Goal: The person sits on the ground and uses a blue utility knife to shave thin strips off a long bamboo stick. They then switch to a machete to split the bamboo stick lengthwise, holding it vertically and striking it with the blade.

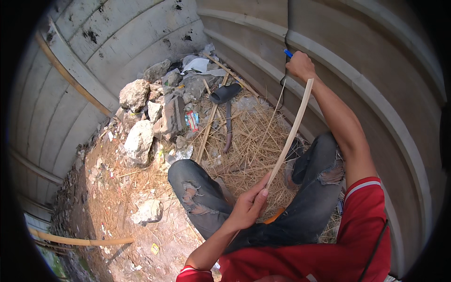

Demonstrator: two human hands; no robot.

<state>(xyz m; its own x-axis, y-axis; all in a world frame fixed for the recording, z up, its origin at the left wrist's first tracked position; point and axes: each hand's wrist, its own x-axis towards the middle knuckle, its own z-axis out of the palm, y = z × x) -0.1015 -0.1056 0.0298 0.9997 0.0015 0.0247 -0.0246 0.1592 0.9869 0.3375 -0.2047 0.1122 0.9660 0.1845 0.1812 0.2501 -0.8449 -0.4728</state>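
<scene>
Left-hand [249, 205] fingers clamped on a long, flat, pale wooden strip [290, 143], low over the lap. Strip slants far and right from there, upper end beside the right forearm. Right hand [300, 66] out far right, fingers curled tight round a small bright-blue handle [288, 53]; rest of that item hidden. Beyond the knees: loose straw-coloured shavings [253, 141] on the ground, dark grey rubber slipper [226, 93] at their far side. Left of those, rough pale rocks [138, 141]. Brown ribbed sheet wall [376, 89] to the right.
</scene>
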